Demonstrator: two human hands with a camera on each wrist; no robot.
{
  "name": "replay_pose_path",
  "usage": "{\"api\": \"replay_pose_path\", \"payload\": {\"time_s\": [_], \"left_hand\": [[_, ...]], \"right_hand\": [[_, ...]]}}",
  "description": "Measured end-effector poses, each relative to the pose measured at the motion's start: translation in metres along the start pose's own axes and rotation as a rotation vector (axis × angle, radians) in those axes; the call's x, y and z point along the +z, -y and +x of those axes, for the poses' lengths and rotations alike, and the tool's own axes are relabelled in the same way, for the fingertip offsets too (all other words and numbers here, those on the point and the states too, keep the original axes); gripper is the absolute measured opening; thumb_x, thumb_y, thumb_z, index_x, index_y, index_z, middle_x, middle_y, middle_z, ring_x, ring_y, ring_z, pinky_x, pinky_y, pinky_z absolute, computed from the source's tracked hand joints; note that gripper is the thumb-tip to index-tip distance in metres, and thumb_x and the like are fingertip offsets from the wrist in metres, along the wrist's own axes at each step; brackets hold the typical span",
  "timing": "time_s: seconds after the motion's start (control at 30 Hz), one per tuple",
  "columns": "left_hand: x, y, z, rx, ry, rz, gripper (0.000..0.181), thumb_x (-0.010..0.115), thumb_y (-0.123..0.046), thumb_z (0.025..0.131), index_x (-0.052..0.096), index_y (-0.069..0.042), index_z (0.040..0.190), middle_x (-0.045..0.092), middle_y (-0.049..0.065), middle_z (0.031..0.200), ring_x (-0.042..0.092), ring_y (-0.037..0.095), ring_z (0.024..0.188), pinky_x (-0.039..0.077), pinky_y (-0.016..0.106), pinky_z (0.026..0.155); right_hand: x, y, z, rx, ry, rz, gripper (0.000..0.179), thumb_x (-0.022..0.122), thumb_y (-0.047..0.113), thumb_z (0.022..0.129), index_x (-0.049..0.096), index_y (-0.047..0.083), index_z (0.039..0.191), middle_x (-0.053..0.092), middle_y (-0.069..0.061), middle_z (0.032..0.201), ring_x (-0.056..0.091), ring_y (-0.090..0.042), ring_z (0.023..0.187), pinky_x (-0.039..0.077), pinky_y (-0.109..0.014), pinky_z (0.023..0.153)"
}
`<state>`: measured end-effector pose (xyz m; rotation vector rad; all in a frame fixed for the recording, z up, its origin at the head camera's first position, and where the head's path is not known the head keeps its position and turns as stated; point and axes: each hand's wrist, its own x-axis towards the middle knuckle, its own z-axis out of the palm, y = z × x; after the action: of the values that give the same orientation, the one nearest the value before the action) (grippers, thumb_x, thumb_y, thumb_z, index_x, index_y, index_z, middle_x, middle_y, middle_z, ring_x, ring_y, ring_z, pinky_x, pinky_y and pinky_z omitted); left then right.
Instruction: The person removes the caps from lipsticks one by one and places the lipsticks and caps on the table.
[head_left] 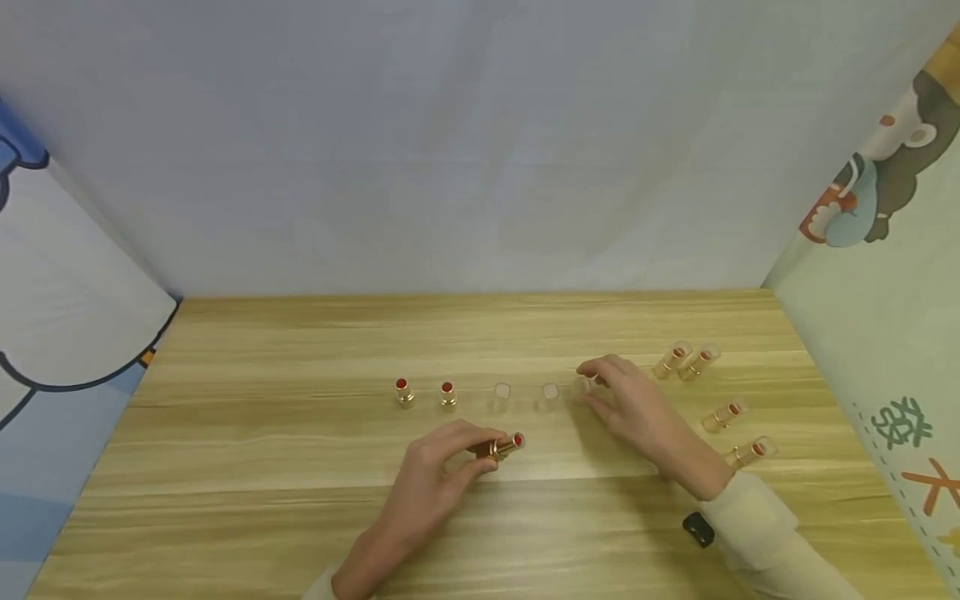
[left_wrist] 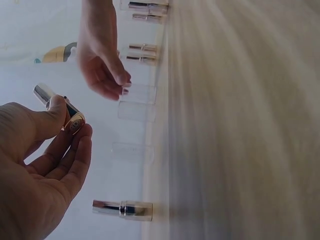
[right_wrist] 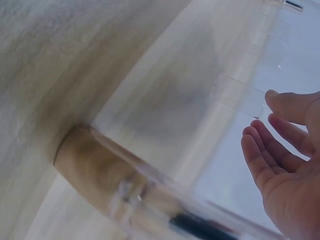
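My left hand (head_left: 442,467) pinches an uncapped gold lipstick (head_left: 507,447), tilted above the table with its red tip to the right. In the left wrist view the lipstick (left_wrist: 74,117) shows its round base end. My right hand (head_left: 633,408) reaches round the top of a clear lipstick cap (head_left: 582,387), thumb and fingers spread on either side. In the right wrist view that cap (right_wrist: 237,97) stands at the fingertips; firm contact is hard to make out. Two more clear caps, one nearer (head_left: 551,392) and one farther left (head_left: 502,392), stand in the same row.
Two lipsticks, one at far left (head_left: 404,392) and one beside it (head_left: 447,394), stand left of the caps. Several capped lipsticks stand at the right, among them one at the back (head_left: 672,360) and one near my right forearm (head_left: 750,452). Cloth walls (head_left: 465,167) border the wooden table (head_left: 262,467).
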<state>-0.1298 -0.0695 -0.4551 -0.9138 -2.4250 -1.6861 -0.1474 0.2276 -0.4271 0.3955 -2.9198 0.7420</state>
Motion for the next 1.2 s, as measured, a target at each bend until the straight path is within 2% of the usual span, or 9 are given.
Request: {"api": "replay_pose_path", "payload": {"time_s": [0.17,0.37,0.57,0.7,0.93,1.07,1.2], "left_hand": [[-0.012,0.001,0.001,-0.035,-0.03,0.0,0.041,0.085,0.001,0.081,0.079,-0.021,0.115,0.078,-0.008,0.103,0.07,0.006,0.091,0.064,0.033,0.083],[-0.027,0.005,0.001,-0.026,-0.098,0.012,0.046,0.085,0.007,0.078,0.078,-0.02,0.115,0.078,-0.008,0.106,0.071,0.008,0.091,0.062,0.025,0.085],[-0.039,0.009,0.002,-0.033,-0.147,0.061,0.045,0.085,0.009,0.077,0.078,-0.015,0.115,0.079,-0.005,0.107,0.073,0.009,0.091,0.06,0.02,0.087],[-0.047,0.012,0.002,-0.03,-0.18,0.061,0.046,0.084,0.009,0.078,0.077,-0.015,0.117,0.079,-0.003,0.107,0.074,0.01,0.093,0.059,0.016,0.089],[-0.063,0.016,0.002,-0.066,-0.22,0.087,0.044,0.083,0.013,0.078,0.076,-0.011,0.115,0.079,0.0,0.105,0.072,0.007,0.095,0.057,0.013,0.093],[-0.072,0.018,0.003,-0.072,-0.239,0.12,0.042,0.082,0.011,0.08,0.075,-0.01,0.116,0.079,0.0,0.108,0.071,0.002,0.099,0.057,0.012,0.094],[-0.08,0.023,0.002,-0.063,-0.26,0.127,0.042,0.081,0.01,0.082,0.074,-0.01,0.118,0.078,0.002,0.112,0.07,0.0,0.102,0.056,0.014,0.096]], "right_hand": [[-0.011,0.003,-0.007,0.019,0.007,-0.008,0.031,0.077,0.002,0.092,0.068,-0.001,0.121,0.071,-0.017,0.116,0.069,-0.034,0.103,0.062,-0.048,0.086],[-0.023,0.009,-0.018,0.032,-0.011,-0.014,0.03,0.078,0.002,0.092,0.068,0.0,0.12,0.071,-0.015,0.117,0.07,-0.033,0.105,0.062,-0.048,0.088],[-0.029,0.011,-0.033,0.044,-0.051,-0.025,0.032,0.08,0.003,0.09,0.069,0.003,0.119,0.071,-0.012,0.117,0.07,-0.03,0.105,0.061,-0.048,0.088],[-0.033,0.011,-0.043,0.023,-0.095,-0.047,0.035,0.083,0.001,0.086,0.069,0.005,0.118,0.072,-0.01,0.115,0.07,-0.029,0.103,0.061,-0.048,0.084],[-0.04,0.009,-0.059,-0.011,-0.168,-0.093,0.043,0.088,-0.001,0.079,0.07,0.006,0.118,0.072,-0.007,0.113,0.071,-0.027,0.103,0.062,-0.048,0.082],[-0.043,0.008,-0.069,0.0,-0.181,-0.111,0.044,0.089,-0.001,0.078,0.07,0.007,0.117,0.072,-0.007,0.113,0.07,-0.026,0.1,0.062,-0.045,0.078],[-0.045,0.007,-0.078,0.021,-0.164,-0.103,0.042,0.088,0.0,0.079,0.07,0.007,0.117,0.071,-0.008,0.112,0.068,-0.025,0.097,0.061,-0.036,0.068]]}}
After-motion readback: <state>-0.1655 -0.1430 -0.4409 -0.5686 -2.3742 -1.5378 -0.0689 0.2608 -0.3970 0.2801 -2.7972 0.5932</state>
